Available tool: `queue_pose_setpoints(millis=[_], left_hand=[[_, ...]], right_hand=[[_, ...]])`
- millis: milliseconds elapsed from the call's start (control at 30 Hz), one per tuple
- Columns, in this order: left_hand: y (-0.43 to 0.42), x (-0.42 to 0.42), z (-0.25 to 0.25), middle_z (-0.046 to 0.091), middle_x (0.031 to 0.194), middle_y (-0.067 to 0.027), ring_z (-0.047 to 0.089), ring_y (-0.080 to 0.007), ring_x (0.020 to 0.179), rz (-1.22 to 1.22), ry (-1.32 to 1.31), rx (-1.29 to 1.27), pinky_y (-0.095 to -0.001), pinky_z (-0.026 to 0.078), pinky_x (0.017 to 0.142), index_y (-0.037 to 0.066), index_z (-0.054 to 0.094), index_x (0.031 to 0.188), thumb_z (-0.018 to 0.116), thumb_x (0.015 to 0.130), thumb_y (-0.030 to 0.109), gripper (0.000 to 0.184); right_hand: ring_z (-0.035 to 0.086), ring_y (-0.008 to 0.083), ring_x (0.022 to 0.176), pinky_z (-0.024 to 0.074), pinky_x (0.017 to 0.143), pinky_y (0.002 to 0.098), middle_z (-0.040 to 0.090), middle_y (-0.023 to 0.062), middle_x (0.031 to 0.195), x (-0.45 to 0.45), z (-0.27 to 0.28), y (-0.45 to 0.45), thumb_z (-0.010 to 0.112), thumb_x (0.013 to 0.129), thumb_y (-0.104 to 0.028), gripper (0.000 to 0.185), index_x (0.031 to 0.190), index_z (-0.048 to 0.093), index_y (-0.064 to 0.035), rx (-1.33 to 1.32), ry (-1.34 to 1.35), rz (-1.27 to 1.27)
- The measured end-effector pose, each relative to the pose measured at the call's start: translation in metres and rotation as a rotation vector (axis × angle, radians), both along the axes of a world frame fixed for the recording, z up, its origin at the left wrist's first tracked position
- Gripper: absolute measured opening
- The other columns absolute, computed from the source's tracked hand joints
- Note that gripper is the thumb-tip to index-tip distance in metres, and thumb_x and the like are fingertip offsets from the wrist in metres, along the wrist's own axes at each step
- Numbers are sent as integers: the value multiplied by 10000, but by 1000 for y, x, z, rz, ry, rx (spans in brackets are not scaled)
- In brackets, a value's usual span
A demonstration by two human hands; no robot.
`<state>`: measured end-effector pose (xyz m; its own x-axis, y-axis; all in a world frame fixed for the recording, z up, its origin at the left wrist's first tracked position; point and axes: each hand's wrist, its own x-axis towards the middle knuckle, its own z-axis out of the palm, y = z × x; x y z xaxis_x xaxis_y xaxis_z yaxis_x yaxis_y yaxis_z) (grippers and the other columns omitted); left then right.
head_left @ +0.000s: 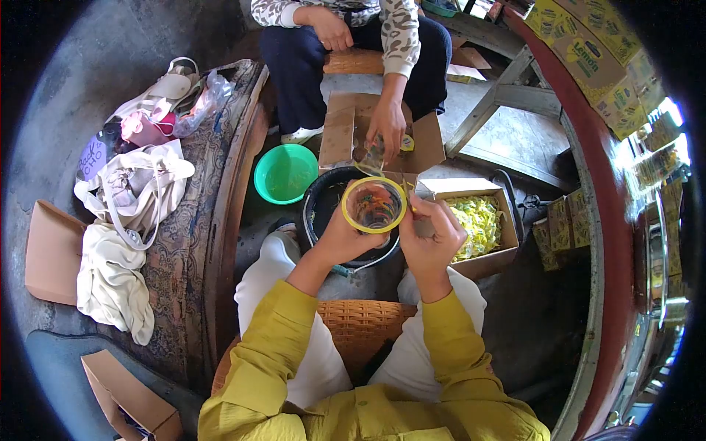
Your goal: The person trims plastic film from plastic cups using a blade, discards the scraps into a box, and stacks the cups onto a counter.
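Observation:
My left hand is wrapped round a clear plastic cup with a yellow rim, its round end facing up toward me. Close to the cup's right side, my right hand has its thumb and index finger pinched together near the rim; what they hold, if anything, is too small to name. Below the cup stands a black bucket with a handle. To the right, an open cardboard box holds many yellow strips.
Opposite sits a person whose hand holds a clear cup over an open carton. A green basin is left of the bucket. A patterned bench with bags stands left, a wooden frame right.

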<state>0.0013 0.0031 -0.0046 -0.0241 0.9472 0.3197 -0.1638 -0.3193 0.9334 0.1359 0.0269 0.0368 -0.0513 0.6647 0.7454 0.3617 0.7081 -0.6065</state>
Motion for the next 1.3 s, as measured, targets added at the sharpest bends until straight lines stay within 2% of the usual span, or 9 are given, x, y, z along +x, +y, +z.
queue_pose_setpoints(millis=[333,433,667,733,933,1300], left_hand=[[-4,-6,6,450,1082,-48,455,-150,1042,-103,58,8,-292,366,923,45,409,1136,703,580,15,630],[-3,-3,6,443,1066,-52,450,-148,1035,-107,-50,0,-288,369,916,54,362,1172,714,580,10,690],[2,1,3,442,1045,-66,458,-151,1026,-7,-45,8,-279,416,879,57,320,1152,731,617,-14,678],[5,-2,0,447,1053,-71,469,-151,1023,48,2,95,-276,426,872,53,334,1132,729,627,-16,646],[8,-3,-1,453,1061,-78,497,-159,1009,186,-45,88,-283,426,869,37,349,1125,717,657,-4,597],[7,-3,0,438,1050,-76,479,-155,1010,163,63,95,-285,419,866,42,330,1136,720,634,13,636]], right_hand=[[587,138,561,446,511,223,588,93,646,6,5,3,662,641,76,199,825,643,3,-74,24,126],[591,136,566,448,518,225,589,94,645,5,3,4,663,639,72,199,826,640,7,-89,30,113],[593,134,574,452,528,229,594,91,656,5,-10,7,650,641,73,192,822,632,13,-150,169,86],[592,142,570,452,527,232,594,94,658,4,-4,3,644,642,77,188,817,632,11,-116,132,77],[593,163,565,453,525,235,592,102,659,-1,-1,-2,645,639,81,187,809,633,3,-27,29,52],[570,183,545,445,510,242,571,100,644,-6,-6,-1,654,631,79,189,797,630,-8,22,-2,7]])
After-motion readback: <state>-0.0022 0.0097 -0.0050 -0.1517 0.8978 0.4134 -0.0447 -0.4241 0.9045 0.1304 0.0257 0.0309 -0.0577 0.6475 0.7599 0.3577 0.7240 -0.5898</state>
